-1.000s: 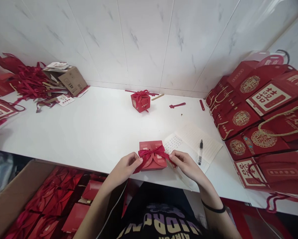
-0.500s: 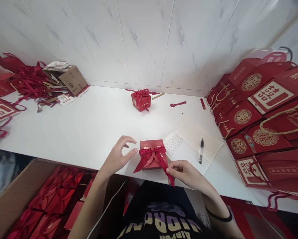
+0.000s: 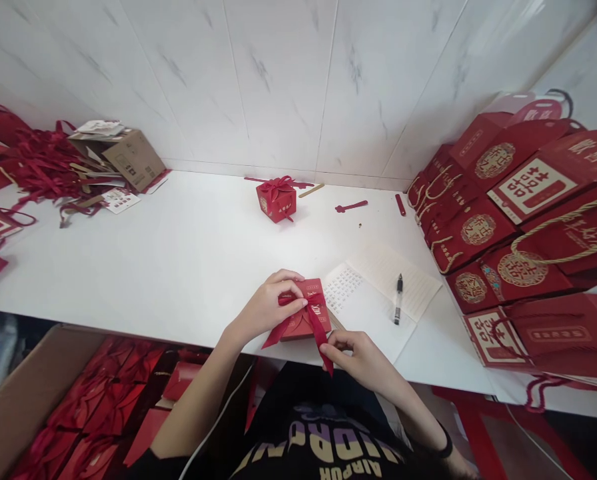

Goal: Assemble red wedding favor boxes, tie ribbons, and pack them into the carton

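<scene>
A red gift box [image 3: 298, 328] with petal-shaped flaps sits near the front edge of the white table [image 3: 193, 260]. Across its top is a red ribbon [image 3: 320, 327] tied in a bow, its two tails hanging toward me. My left hand [image 3: 273, 303] reaches over the box's left half, thumb and fingers pinching the bow close to its knot and hiding part of it. Between thumb and fingertips, my right hand [image 3: 353, 357] grips the right ribbon tail near its end, just off the box's front right corner.
A smaller red box [image 3: 277, 202] with a bow stands near the wall. Written sheets [image 3: 378, 293] and a pen [image 3: 398, 300] lie at right, beside stacked red gift bags [image 3: 498, 233]. Loose ribbons [image 3: 43, 163] and a cardboard box [image 3: 134, 160] are far left. Below, a carton [image 3: 33, 393] holds several red boxes.
My left hand has moved right from beside the box and taken hold of the bow. The right hand still holds the ribbon tail. The view has shifted slightly.
</scene>
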### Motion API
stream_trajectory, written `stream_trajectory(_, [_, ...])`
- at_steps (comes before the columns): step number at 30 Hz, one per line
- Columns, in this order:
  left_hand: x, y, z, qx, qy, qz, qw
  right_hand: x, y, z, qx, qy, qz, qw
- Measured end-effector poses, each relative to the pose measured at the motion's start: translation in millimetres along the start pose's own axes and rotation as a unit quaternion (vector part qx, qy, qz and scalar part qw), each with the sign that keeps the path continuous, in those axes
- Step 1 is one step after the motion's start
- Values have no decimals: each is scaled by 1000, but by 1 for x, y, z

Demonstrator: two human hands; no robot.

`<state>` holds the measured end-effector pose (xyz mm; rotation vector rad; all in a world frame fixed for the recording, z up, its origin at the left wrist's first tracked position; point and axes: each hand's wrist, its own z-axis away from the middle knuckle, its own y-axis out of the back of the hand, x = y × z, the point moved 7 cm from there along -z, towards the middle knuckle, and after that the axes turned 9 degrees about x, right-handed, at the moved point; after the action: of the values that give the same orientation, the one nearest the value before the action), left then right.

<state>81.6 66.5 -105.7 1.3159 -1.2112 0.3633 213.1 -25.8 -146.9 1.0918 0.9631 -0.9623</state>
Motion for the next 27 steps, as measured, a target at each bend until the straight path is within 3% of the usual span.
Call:
stream_trajectory(10, [-6, -3, 3, 25, 24, 18, 999, 2, 2, 0, -21, 1, 13, 1000])
stream_trajectory(14, [-7, 18, 22, 129, 37, 1, 991, 5, 4, 4, -26, 2, 4, 1000])
stream_trajectory(16, [-13, 27, 39, 146, 95, -13, 985, 5, 7, 5, -24, 4, -17, 1000])
stream_trajectory(18, [-22, 25, 56, 86, 191, -23, 978, 3, 9, 3, -19, 8, -43, 999])
stream_trajectory(20, [-26, 14, 71, -13, 253, -7, 967, -1, 10, 0, -20, 14, -63, 998])
stream_trajectory(22, [-22, 5, 77, -78, 247, 48, 965, -5, 11, -4, -25, 21, -77, 997])
stream_trajectory(23, [-22, 5, 76, -78, 234, 82, 966, -5, 13, -6, -24, 23, -82, 996])
stream_trajectory(25, [-29, 16, 72, -17, 218, 162, 962, -2, 25, -10, 5, 22, -107, 994])
stream_trajectory(27, [-48, 40, 71, 103, 237, 263, 929, 7, 50, -13, 85, 10, -178, 980])
